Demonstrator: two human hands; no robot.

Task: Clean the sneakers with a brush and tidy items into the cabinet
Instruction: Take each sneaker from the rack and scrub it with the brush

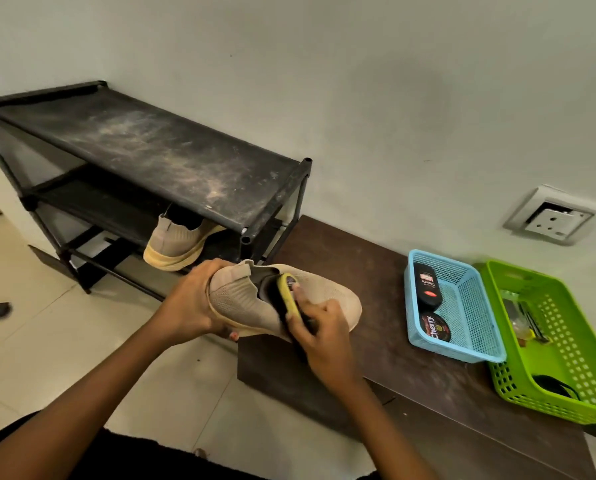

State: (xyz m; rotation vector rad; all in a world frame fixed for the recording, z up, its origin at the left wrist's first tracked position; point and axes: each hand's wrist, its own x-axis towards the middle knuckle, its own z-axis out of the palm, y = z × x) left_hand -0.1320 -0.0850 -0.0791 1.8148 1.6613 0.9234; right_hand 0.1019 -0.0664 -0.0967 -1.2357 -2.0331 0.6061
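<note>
Fingers of the left hand (189, 306) curl round the heel of a sneaker (241, 299) over the worktop (376, 271) edge; the right hand (324, 336) grips a brush (287, 292) at its collar. Farther right, a blue basket (459, 353) holds a polish bottle (427, 285) and tin (436, 328). Beyond, the second sneaker (175, 240) sits in the rack (151, 150).
</note>
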